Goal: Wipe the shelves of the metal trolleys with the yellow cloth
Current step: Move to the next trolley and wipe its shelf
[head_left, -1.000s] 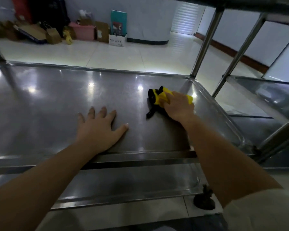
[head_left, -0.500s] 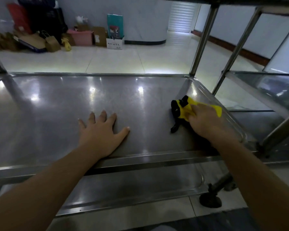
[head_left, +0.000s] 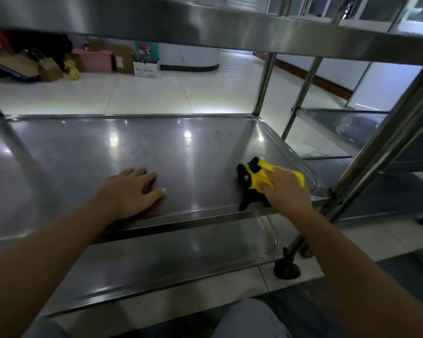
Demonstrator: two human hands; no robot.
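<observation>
Right hand (head_left: 287, 191): lies on top of the yellow cloth (head_left: 259, 178), fingers fairly straight, pressing it down.
Left hand (head_left: 130, 191): flat on the middle shelf (head_left: 83, 152), fingers spread, holding nothing.
Yellow cloth: bunched, with black parts, on the middle shelf near its front right corner.
Lower shelf (head_left: 171, 259): shiny metal, under the arms.
Top shelf (head_left: 205, 23): overhead.
Second trolley (head_left: 352, 125): just to the right.
Boxes (head_left: 122, 58): by the far wall.

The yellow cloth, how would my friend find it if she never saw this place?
Find the shiny metal trolley's middle shelf. Go to its near right corner, where the right hand presses down on the yellow cloth. It is the only bright yellow thing there, with black trim.
</observation>
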